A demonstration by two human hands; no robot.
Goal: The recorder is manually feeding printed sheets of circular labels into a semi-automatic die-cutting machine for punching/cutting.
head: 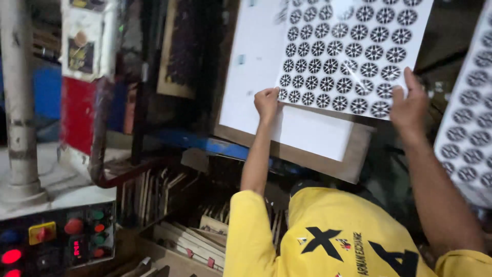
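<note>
White card printed with rows of black wheel-like rings, the sheet (348,51) is pinched at its lower corners by the left hand (266,102) and right hand (409,105), flat against the tilted board (328,159), seemingly to square it.

We grip a printed sheet (348,51) of black round patterns, our left hand (266,101) pinching its lower corner, our right hand (408,105) clasping its lower right edge. Beneath our fingers lies a white board (307,131), perhaps on brown cardboard (353,159).
</note>
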